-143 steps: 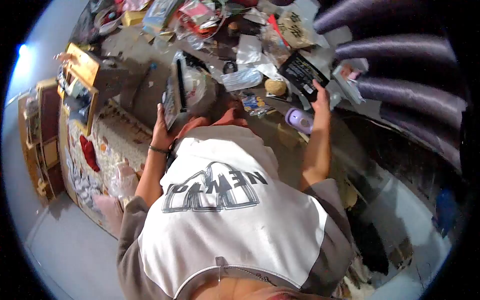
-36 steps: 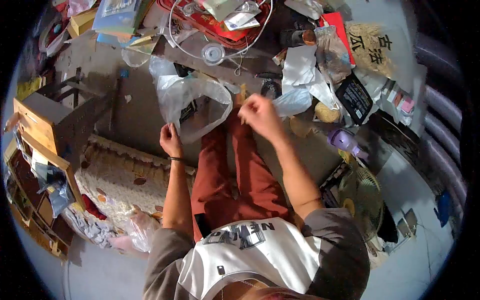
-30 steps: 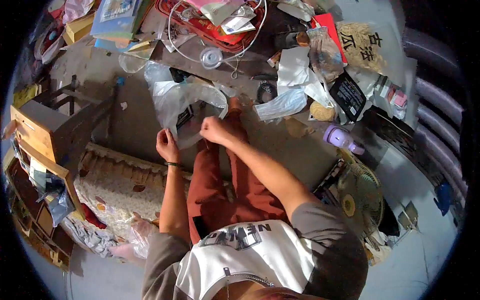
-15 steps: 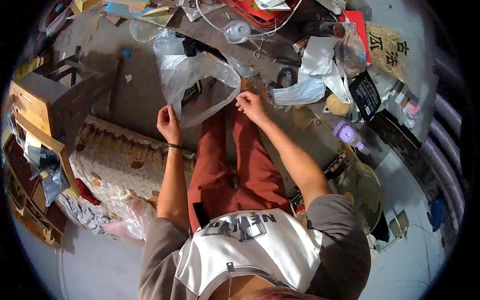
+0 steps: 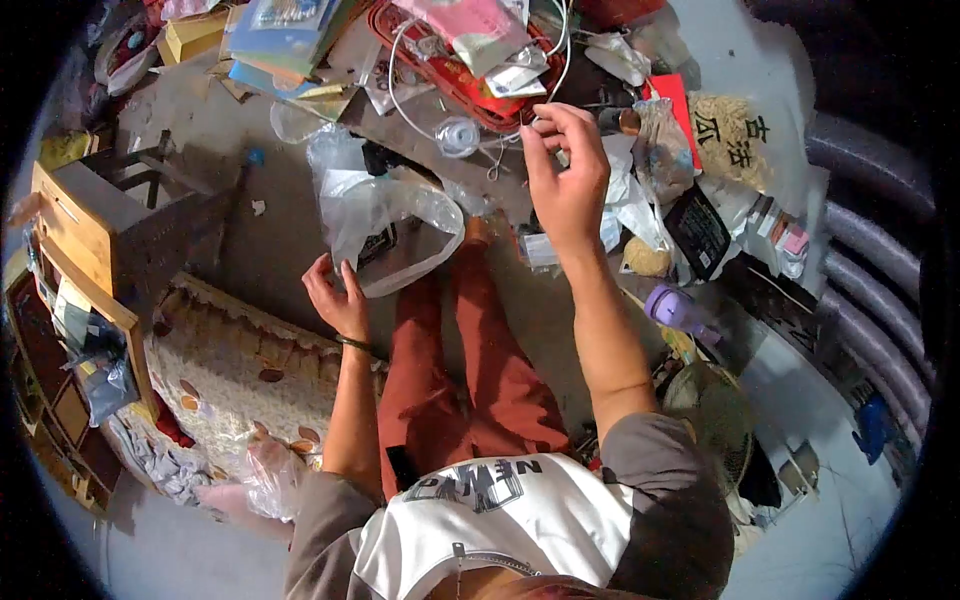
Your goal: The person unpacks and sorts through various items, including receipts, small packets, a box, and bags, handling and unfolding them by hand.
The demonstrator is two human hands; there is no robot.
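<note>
A clear plastic bag (image 5: 425,268) hangs with its mouth spread wide at the table edge, above my knees. My left hand (image 5: 337,297) is at the left side of its rim, thumb and fingers apart; nothing shows between them. Raised over the table, my right hand (image 5: 570,175) has its thumb and forefinger pinched together in front of the red basket (image 5: 440,75). Whatever lies in that pinch is too small to make out. Below the wrist, a pale blue face mask (image 5: 540,250) is partly covered by my right forearm.
On the table are a roll of clear tape (image 5: 457,137), a white cable (image 5: 395,85), folders (image 5: 270,45) and a black packet (image 5: 700,232). A purple bottle (image 5: 680,310) is at the right. A wooden drawer unit (image 5: 75,225) and a cloth-covered seat (image 5: 240,360) stand left.
My right hand has left the bag's right rim and risen up and to the right over the table. The left hand's fingers have spread, and the view has tilted up a little.
</note>
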